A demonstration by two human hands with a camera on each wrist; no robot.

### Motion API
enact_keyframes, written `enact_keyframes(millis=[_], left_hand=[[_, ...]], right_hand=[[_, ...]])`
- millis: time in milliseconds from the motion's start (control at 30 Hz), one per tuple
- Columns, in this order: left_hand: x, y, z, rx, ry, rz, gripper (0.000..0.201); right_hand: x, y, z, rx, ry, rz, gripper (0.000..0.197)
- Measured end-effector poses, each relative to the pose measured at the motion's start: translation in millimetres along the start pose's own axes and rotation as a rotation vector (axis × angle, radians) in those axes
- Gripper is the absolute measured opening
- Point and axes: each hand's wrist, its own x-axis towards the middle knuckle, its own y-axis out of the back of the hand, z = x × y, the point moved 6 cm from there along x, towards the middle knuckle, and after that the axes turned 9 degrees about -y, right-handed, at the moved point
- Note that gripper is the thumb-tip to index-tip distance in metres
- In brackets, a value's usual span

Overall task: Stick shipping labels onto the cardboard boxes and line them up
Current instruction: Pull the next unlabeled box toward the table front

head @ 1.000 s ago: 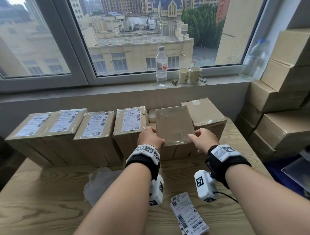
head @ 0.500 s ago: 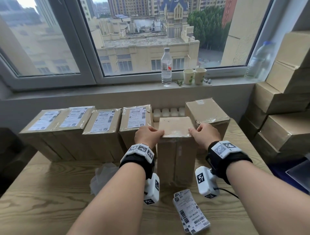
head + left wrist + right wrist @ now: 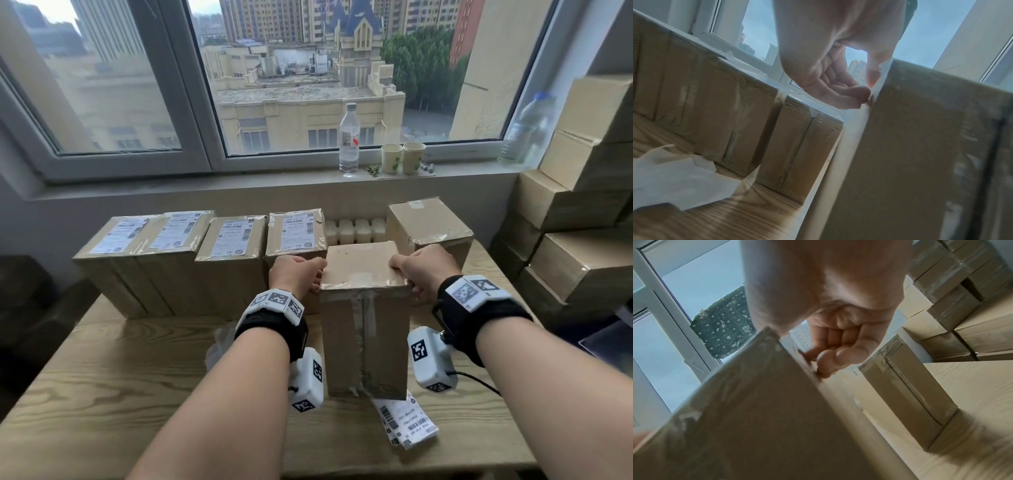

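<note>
An unlabelled cardboard box (image 3: 364,329) stands upright on the wooden table (image 3: 120,377), its taped top facing up. My left hand (image 3: 317,277) grips its top left edge, and my right hand (image 3: 399,270) grips the top right edge. In the left wrist view the left hand (image 3: 867,91) pinches the corner of the box (image 3: 920,146) with its thumb on top. The right wrist view shows the right hand (image 3: 818,363) curled against the box's (image 3: 756,418) upper side. A stack of shipping labels (image 3: 406,423) lies at the box's foot. Several labelled boxes (image 3: 233,240) form a row behind on the left.
Another unlabelled box (image 3: 428,222) stands behind on the right, with small white bottles (image 3: 356,231) beside it. Crumpled backing paper (image 3: 219,342) lies under my left wrist. Stacked cartons (image 3: 582,205) fill the right side. A water bottle (image 3: 348,140) and paper cups (image 3: 402,157) sit on the sill.
The box was tipped back with its top towards me; both hands have brought it upright and drawn it nearer to me on the table.
</note>
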Motion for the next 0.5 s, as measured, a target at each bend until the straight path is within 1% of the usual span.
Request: enact_keyframes(millis=[67, 167, 233, 367, 500], left_hand=[[-6, 11, -9, -0.057, 0.053, -0.035, 0.024], [-16, 23, -24, -0.110, 0.117, -0.114, 0.033], [-19, 33, -32, -0.098, 0.101, -0.146, 0.037], [-20, 57, -47, -0.012, 0.056, -0.132, 0.036], [-23, 64, -66, -0.013, 0.071, -0.148, 0.041]], right_hand=[[-11, -10, -2, -0.005, -0.001, -0.040, 0.029], [-29, -27, -8, 0.006, 0.024, -0.097, 0.034], [-41, -43, -12, -0.018, 0.046, -0.150, 0.031], [-58, -75, -17, -0.044, 0.098, -0.241, 0.027], [-60, -93, -9, -0.086, 0.083, -0.203, 0.024]])
